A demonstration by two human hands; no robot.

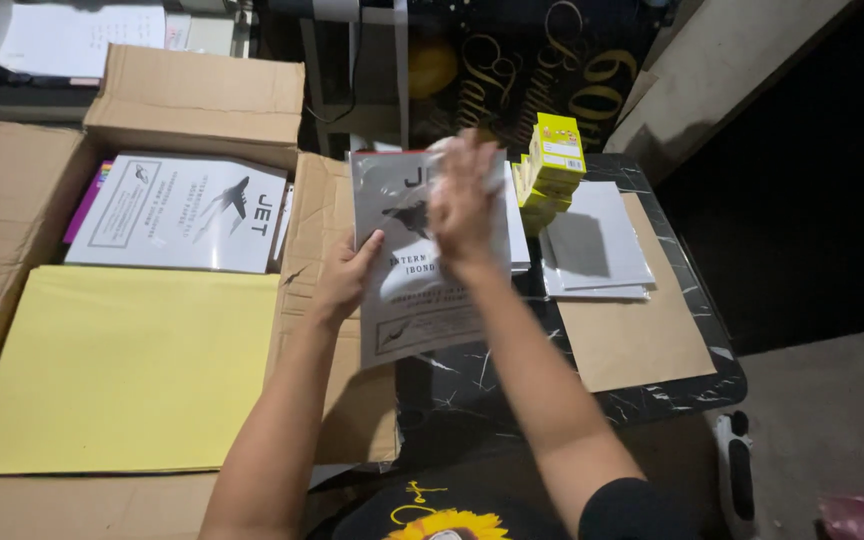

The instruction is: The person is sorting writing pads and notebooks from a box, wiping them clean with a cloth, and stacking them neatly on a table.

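Left hand had the paper pack by its left edge, thumb on the front and the fingers tucked behind, so pretty much closed on it. Right hand was up against the front of the pack near the top, pressing a crumpled white cloth onto the plastic wrap; it's blurry, but the fingers looked curled around that cloth. Pack was grey-white with a dark plane picture, held upright-ish in the air, tilted a bit, above the spot where the box flap meets the black marble-look table.

On the left sat an open cardboard box with another pack of the same kind lying flat in it, and a big yellow sheet below that. On the table, just behind the right hand, was a stack of small yellow boxes, with some grey-white sheets beside them lying on a brown card. Farther back hung a dark banner with gold lettering.
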